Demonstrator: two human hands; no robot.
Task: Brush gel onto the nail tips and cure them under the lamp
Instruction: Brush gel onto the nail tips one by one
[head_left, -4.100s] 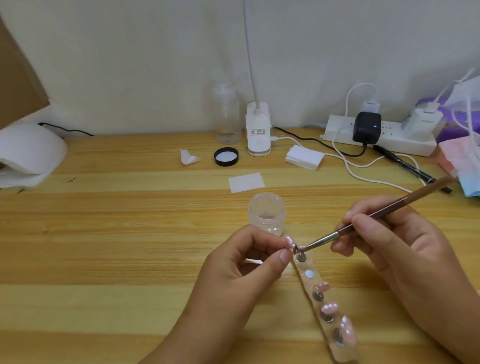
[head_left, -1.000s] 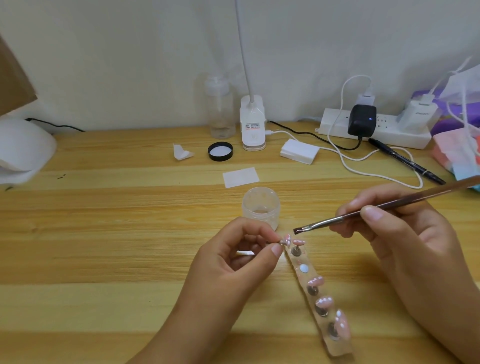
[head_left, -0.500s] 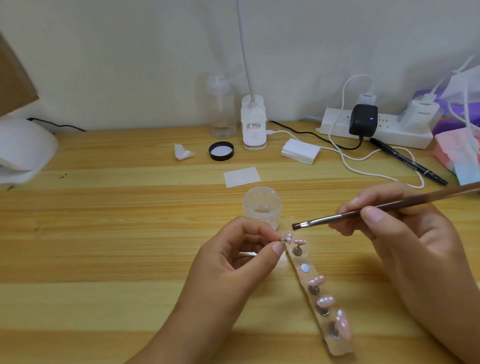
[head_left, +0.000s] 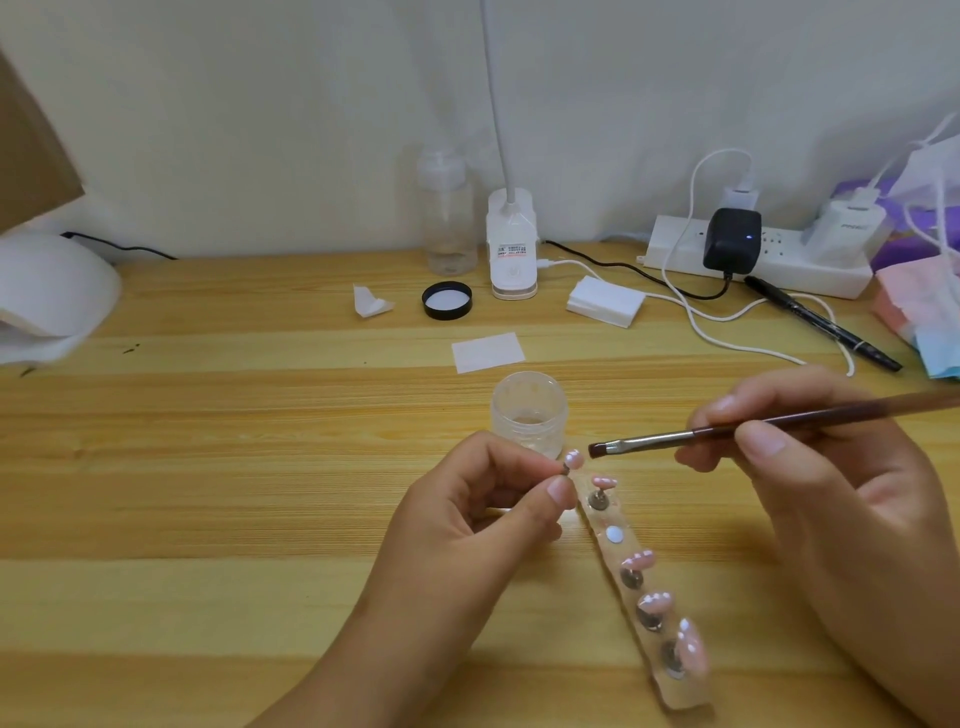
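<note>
The left hand (head_left: 483, 499) pinches a pink nail tip (head_left: 573, 460) on its peg between thumb and forefinger, raised above the holder strip (head_left: 602, 519) on the table (head_left: 260, 467). The right hand (head_left: 810, 467) has a closed grip on the brush (head_left: 727, 430). Seconds earlier the bristles touched this tip; now they have lifted off and hover just beside it. That coat is probably finished, or the brush needs reloading at the open jar (head_left: 529, 415). The white lamp (head_left: 47, 296) sits well apart at the left, so curing has not yet begun.

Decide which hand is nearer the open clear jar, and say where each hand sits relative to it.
Left. The left hand, pinching a nail tip, is just in front of the jar; the right hand, holding the brush, is farther off to its right.
</note>
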